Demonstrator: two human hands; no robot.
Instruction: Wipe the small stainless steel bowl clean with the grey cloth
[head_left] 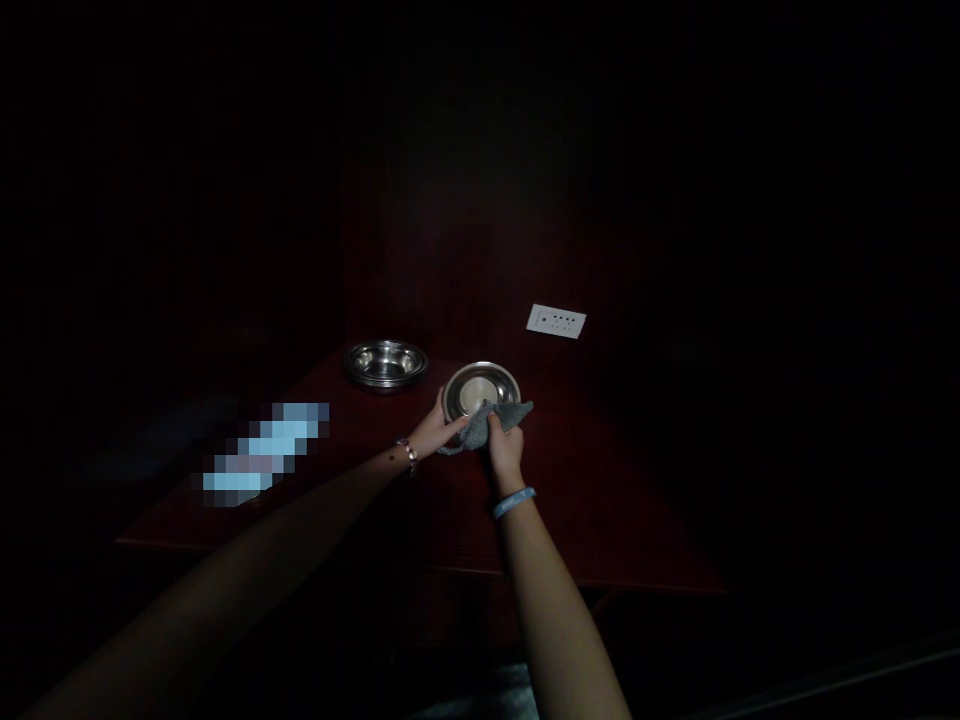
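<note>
My left hand [436, 428] grips the left rim of a shiny steel bowl [480, 385], tilted so that its inside faces me. A beaded bracelet is on that wrist. My right hand [505, 446], with a blue wristband, is closed on a grey cloth [511, 413] and holds it against the bowl's near rim. Part of the cloth hangs below the bowl by my left fingers. Behind and to the left, more steel bowls [385, 365] sit on the table, apparently stacked; how many I cannot tell.
The dark red table [600, 520] has its front edge below my hands. A white socket plate [556, 321] is on the wall behind. On the table's left lies a bright, pixelated object [262, 455] whose kind I cannot make out. The surroundings are very dark.
</note>
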